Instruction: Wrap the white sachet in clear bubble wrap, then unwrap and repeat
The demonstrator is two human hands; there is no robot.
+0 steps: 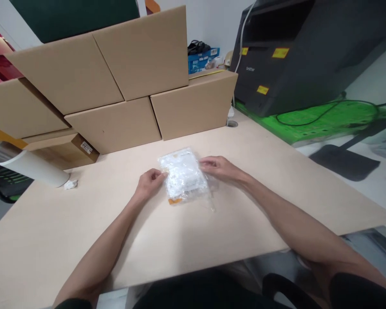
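On pale tabletop (96, 210), centre: clear plastic packet (182, 171), white contents. At its nine o'clock: left hand (149, 183), thumb and fingers pinched on the edge. At three: right hand (219, 167), fingers curled against the edge, pinch not discernible. At twelve: cardboard boxes (114, 124).

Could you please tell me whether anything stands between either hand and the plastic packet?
Nothing visible does: the left hand and the right hand are at opposite edges of the plastic packet, while the cardboard boxes stand farther back.

Between the fingers (209, 168), the packet (182, 174) is glossy, crinkled plastic. The tabletop (83, 223) beneath looks smooth, the boxes (116, 128) beyond matt cardboard.
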